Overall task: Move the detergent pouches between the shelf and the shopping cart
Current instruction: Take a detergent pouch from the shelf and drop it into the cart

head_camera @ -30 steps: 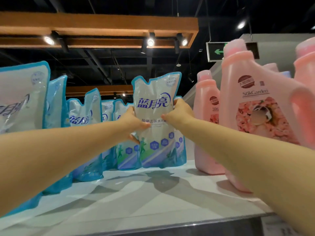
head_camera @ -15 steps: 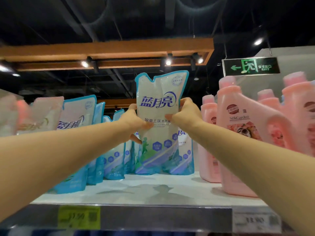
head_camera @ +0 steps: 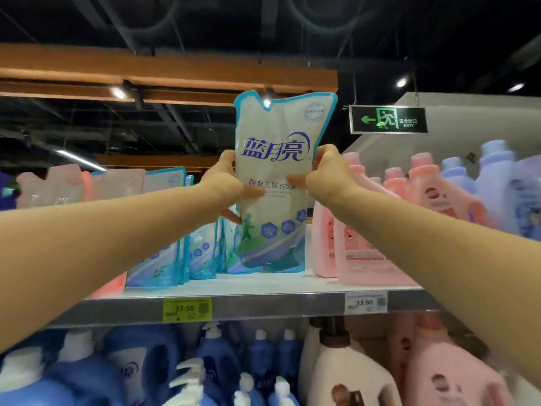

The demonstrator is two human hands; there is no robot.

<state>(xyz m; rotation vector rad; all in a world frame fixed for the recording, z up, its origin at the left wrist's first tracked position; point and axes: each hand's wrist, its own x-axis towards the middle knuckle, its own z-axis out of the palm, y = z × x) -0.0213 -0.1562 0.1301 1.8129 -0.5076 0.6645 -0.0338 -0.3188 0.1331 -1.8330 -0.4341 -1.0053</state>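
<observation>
Detergent pouch (head_camera: pixel 272 183): soft glossy plastic, milky body, blue border, wavy top edge. Blue Chinese brand lettering; blue hexagons and green running figure below. Stood upright over shelf (head_camera: pixel 263 310), at front of row; whether base touched shelf, unclear.
Left hand (head_camera: pixel 227 183): fingers curled round pouch's left edge.
Right hand (head_camera: pixel 328 174): fingers gripped right edge.
Matching pouches (head_camera: pixel 164 230): upright on shelf, to left.
Pink jugs (head_camera: pixel 366 230): rigid plastic, to right.
Yellow tag (head_camera: pixel 187 309): "17.50". White tag (head_camera: pixel 366 301): "33.90".
Green sign (head_camera: pixel 388 120): "EXIT", hung overhead.
</observation>
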